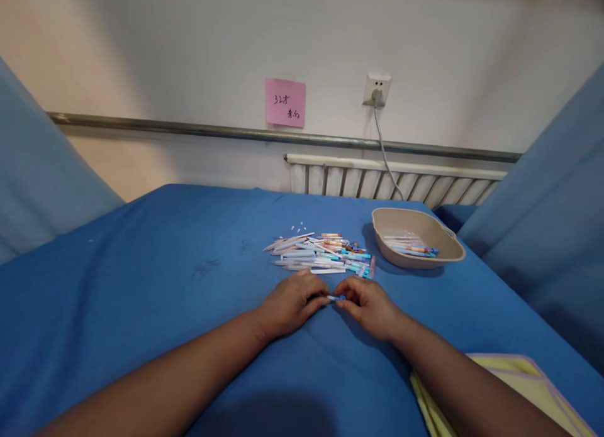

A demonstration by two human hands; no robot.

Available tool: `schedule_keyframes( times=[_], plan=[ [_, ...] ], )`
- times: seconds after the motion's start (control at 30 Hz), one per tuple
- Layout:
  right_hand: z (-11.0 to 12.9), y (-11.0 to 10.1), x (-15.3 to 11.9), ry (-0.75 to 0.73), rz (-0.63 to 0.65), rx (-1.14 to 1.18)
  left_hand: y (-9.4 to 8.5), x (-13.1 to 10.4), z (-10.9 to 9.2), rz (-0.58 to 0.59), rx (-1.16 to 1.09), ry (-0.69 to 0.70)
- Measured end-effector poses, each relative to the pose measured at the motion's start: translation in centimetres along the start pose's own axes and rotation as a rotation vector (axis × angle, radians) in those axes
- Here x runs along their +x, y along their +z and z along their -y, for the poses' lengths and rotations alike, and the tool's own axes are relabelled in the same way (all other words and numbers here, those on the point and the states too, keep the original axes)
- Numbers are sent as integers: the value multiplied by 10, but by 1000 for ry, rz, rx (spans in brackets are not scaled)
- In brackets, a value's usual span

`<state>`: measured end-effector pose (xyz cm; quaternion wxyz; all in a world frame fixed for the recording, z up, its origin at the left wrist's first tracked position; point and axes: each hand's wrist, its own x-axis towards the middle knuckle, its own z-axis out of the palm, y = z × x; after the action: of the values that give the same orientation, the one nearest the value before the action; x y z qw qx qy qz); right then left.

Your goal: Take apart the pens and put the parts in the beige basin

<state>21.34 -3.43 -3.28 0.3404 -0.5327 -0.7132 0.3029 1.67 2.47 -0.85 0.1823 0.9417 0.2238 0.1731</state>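
My left hand [297, 300] and my right hand [365, 305] meet low over the blue cloth, fingertips pinched towards each other. Between them shows a short stretch of a slim blue-and-white pen [336, 298]; both hands close on it, and the rest is hidden by the fingers. Just beyond my hands lies a loose pile of pens and pen parts [302, 253], white and grey to the left, with turquoise, orange and dark blue pieces to the right. Several tiny white bits [299, 227] are scattered behind the pile.
A beige plastic basin [453, 251] with several pens in it stands at the right. A folded yellow cloth [514, 377] lies under my right forearm. Behind the blue-covered surface [141, 267] are a metal rail, a radiator and a plugged-in cable [383, 148]. Blue curtains hang on both sides.
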Motion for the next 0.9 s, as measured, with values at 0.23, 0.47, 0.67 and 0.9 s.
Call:
schedule_keyframes(
  times=[0.23,0.47,0.67,0.9],
  plan=[
    [0,1,-1,-51,15,-76,-2,-3,-1,-28,-23,-16],
    [-13,-8,2,28,-140,-360,-5,-4,22,-141,49,-166],
    [-13,-8,2,-11,-174,-355,-8,-3,22,-34,117,-159],
    [-12,-7,4,-20,-139,-267,-8,-4,16,-51,148,-131]
  ],
)
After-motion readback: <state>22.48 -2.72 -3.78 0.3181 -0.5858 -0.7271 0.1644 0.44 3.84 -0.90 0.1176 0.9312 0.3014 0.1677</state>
